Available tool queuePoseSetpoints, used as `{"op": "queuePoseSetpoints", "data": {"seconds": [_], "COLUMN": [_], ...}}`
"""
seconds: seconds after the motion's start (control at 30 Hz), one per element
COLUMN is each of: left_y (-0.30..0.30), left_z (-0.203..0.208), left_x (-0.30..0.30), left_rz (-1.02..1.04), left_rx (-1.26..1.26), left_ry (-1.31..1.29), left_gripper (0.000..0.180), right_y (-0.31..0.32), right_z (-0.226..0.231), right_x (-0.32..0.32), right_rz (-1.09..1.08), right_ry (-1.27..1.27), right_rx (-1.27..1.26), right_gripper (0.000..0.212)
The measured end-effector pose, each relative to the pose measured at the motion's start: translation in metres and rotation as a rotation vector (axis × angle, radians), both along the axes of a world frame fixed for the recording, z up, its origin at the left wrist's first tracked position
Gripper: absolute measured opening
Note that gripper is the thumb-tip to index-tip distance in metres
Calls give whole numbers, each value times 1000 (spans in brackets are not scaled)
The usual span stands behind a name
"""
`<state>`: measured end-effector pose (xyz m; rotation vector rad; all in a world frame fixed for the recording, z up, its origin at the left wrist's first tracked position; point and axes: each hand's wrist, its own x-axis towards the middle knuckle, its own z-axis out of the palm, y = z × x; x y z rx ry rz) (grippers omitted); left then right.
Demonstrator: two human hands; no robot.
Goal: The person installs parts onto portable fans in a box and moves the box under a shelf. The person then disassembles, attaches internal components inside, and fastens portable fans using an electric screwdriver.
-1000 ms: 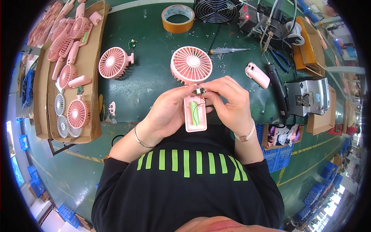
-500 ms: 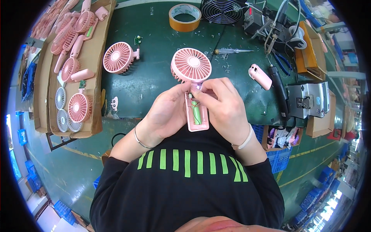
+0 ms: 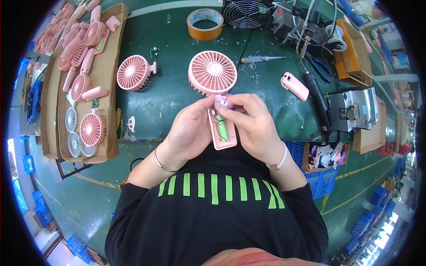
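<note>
Now, by the bench's (image 3: pixel 155 111) front edge, my left hand (image 3: pixel 188 128) and right hand (image 3: pixel 255 124) grip the fan (image 3: pixel 212 71): light, stiff, I'd judge; wires (image 3: pixel 218 122) fragile, so hold the handle's (image 3: pixel 226 144) sides.

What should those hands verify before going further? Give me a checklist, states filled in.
1. Left hand's grip: ok, holding the open pink handle along its left side.
2. Right hand's hold: cannot tell; its fingers cover the handle's upper end.
3. Green cell inside the handle: ok, lying lengthwise.
4. Dark wires clear of the cell: not ok, they loop over it.
5. Handle closed: not ok, its inside shows.
6. Screwdriver in sight: ok, right of the fan head.
</note>
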<state>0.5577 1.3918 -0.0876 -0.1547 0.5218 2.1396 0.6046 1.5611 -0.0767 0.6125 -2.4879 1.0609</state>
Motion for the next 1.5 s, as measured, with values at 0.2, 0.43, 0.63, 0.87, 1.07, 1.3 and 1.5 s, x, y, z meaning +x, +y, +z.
{"op": "queuePoseSetpoints", "data": {"seconds": [0.2,0.43,0.63,0.87,1.07,1.3,1.5], "left_y": [15,25,30,18,21,21,35], "left_z": [-7,-7,-25,-22,-20,-30,-35], "left_x": [7,8,2,-12,-25,-22,-9], "left_rz": [208,196,206,224,115,279,496], "left_rx": [-238,-188,-355,-413,-83,-169,-271], "left_ry": [225,394,554,610,429,373,537], "left_gripper": [35,39,37,39,49,37,41], "right_y": [-12,-13,0,100,119,94,5], "right_z": [-8,-27,-19,-29,-37,-31,-24], "right_x": [-4,-9,-4,13,21,25,9], "right_rz": [-62,-204,-92,-757,-695,-710,-349], "right_ry": [-4,30,-160,22,-98,-12,-18], "right_rx": [-218,-384,-521,193,240,-8,-287], "right_gripper": [38,40,47,37,38,38,43]}}
